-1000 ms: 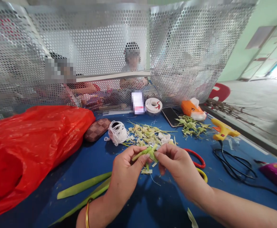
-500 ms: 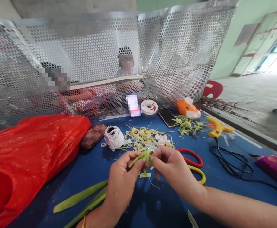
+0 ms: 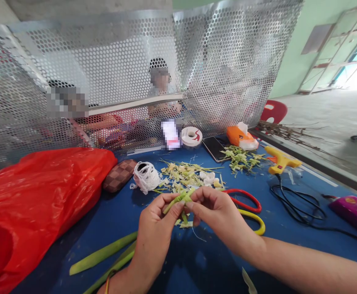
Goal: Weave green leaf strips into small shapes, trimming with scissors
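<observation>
Between my two hands is a small piece of folded green leaf strips (image 3: 184, 199). My left hand (image 3: 157, 222) pinches it between thumb and fingers. From the other side, my right hand (image 3: 217, 210) closes thumb and fingertips on its right end. Pale green leaf scraps (image 3: 186, 173) lie just beyond my fingers. Scissors with a red handle (image 3: 247, 200) and a yellow handle (image 3: 256, 220) rest beside my right hand, their blades mostly hidden. Long green leaves (image 3: 105, 253) lie on the table by my left wrist.
Left stands a red plastic bag (image 3: 50, 196), beside a checkered pouch (image 3: 119, 175) and white string (image 3: 147, 177). Farther back are a ribbon roll (image 3: 191, 136), phone (image 3: 214, 149) and tissue pack (image 3: 241, 138). A corded yellow glue gun (image 3: 281, 160) lies right. Perforated metal mesh (image 3: 111, 65) closes the back; people sit behind it.
My right hand has shifted slightly left, and its fingertips now sit closer to my left thumb on the leaf piece. The view has moved a little.
</observation>
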A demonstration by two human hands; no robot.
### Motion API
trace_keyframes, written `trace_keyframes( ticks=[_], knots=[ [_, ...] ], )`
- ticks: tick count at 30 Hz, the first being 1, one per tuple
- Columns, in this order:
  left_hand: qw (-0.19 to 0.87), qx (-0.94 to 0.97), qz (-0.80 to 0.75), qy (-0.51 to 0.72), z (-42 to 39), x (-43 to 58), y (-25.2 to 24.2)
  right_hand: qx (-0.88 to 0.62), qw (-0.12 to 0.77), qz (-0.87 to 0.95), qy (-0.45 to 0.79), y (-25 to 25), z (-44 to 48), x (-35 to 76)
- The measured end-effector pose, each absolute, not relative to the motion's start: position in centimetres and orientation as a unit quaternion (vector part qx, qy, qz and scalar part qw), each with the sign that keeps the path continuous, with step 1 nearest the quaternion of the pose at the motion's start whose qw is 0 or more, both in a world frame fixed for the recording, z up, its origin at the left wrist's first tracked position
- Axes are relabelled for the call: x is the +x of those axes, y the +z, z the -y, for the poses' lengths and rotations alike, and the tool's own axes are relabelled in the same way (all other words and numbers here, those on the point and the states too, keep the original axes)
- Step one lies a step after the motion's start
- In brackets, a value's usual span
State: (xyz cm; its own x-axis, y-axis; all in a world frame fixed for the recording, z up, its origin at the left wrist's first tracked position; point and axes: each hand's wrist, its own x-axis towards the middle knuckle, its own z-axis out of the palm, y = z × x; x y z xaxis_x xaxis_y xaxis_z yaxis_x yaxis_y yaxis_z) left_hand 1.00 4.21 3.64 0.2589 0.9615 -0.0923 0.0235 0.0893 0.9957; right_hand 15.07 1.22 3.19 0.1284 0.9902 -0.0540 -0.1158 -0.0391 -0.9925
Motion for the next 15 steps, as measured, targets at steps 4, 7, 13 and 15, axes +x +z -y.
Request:
trace_keyframes(
  ticks=[4,7,13,15],
  knots=[
    [0.576,0.551,-0.455,0.398,-4.26,0.84,3.49,-0.516,0.542,0.438,0.498,3.30,-1.25,15.10],
    [0.574,0.561,-0.450,0.392,-4.33,0.79,3.39,-0.515,0.541,0.449,0.491,3.42,-1.19,15.13],
    [0.568,0.574,-0.452,0.379,-4.35,0.85,3.41,-0.525,0.530,0.433,0.506,3.58,-1.07,15.30],
    [0.565,0.576,-0.455,0.377,-4.31,0.83,3.47,-0.522,0.527,0.429,0.516,3.70,-1.08,15.40]
  ],
)
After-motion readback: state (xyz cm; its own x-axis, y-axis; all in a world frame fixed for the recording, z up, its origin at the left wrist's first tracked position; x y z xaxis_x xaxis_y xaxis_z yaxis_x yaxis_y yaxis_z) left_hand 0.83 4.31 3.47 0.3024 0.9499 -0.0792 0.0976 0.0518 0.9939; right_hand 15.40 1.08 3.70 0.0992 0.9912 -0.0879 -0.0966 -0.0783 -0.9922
